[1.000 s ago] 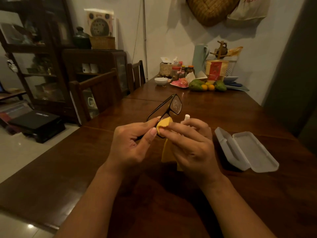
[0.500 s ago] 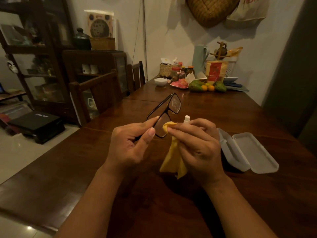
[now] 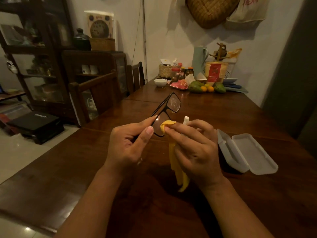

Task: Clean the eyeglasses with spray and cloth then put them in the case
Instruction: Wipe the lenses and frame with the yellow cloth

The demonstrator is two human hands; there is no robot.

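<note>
On the desk (image 3: 103, 160) the case (image 3: 247, 152) lies open and empty at the right, so packing remains. Above the desk, the left hand (image 3: 130, 145) grips the eyeglasses (image 3: 165, 114) by the frame, while the right hand (image 3: 193, 148) pinches the yellow cloth (image 3: 167, 125) against the nearer lens (wiping seems midway). The spray bottle (image 3: 186, 119) peeks behind that hand.

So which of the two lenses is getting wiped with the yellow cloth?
The nearer lens, beside the left hand; the yellow cloth presses on it. The farther lens is bare.
</note>
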